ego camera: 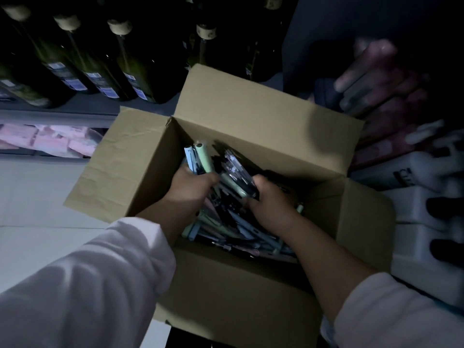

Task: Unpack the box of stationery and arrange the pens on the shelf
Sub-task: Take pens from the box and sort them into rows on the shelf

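Currently both hands are down inside the open cardboard box (251,116), all four flaps folded out. Box sits on a pale floor (37,197).

- left hand (190,187): at the box's far-left inner corner, fingers (209,179) curled round a bundle of pens (200,156). Pale blue and pale green barrels stick up out of the fist, ends pointing at the far flap.
- right hand (270,204): mid-box, just right of the left hand, its fingers (261,183) wrapped round a second clutch of clear-barrelled pens (236,169) that angle up toward the far wall. Exact count unreadable.
- loose pens (241,227): mixed heap covering the box bottom under and between both wrists. Green, blue, pink and black barrels lie crosswise, none sorted.
- white sleeves (88,285) on both forearms, pushed back from the wrists.

Around the box:
- behind its far-left flap, a shelf (62,114) carries a row of dark glass bottles (100,61) with pale caps and labels.
- below that, left of the box, pink packets (50,139) on a lower level.
- right of the box, white moulded containers (426,197), dim and blurred.
- beyond the far-right corner, a smeared pale shape, too blurred to identify.

Lighting is poor; pen detail is soft.
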Demonstrator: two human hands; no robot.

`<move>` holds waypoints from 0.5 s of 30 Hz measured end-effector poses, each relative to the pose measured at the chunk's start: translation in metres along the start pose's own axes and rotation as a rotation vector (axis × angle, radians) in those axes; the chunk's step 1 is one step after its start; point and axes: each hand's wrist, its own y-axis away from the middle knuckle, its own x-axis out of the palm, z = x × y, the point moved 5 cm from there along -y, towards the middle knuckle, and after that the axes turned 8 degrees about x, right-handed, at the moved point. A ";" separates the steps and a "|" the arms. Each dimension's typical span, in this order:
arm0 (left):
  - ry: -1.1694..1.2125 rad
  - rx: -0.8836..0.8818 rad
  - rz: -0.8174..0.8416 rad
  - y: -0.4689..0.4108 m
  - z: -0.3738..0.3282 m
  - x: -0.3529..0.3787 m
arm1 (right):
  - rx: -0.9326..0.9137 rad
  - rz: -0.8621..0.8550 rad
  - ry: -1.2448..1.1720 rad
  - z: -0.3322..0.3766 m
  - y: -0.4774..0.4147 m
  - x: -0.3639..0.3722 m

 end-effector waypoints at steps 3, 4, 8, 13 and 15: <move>0.063 0.046 0.013 0.010 -0.018 -0.002 | -0.008 -0.016 0.047 0.007 0.013 -0.013; 0.070 0.057 0.025 0.012 -0.024 -0.003 | -0.014 -0.028 0.058 0.010 0.017 -0.018; 0.127 0.097 0.046 0.022 -0.046 -0.009 | -0.032 -0.069 0.066 0.023 0.033 -0.036; 0.167 0.146 0.059 0.033 -0.065 -0.014 | -0.061 -0.099 0.080 0.033 0.054 -0.054; 0.184 0.142 0.069 0.039 -0.070 -0.015 | -0.065 -0.109 0.073 0.035 0.062 -0.061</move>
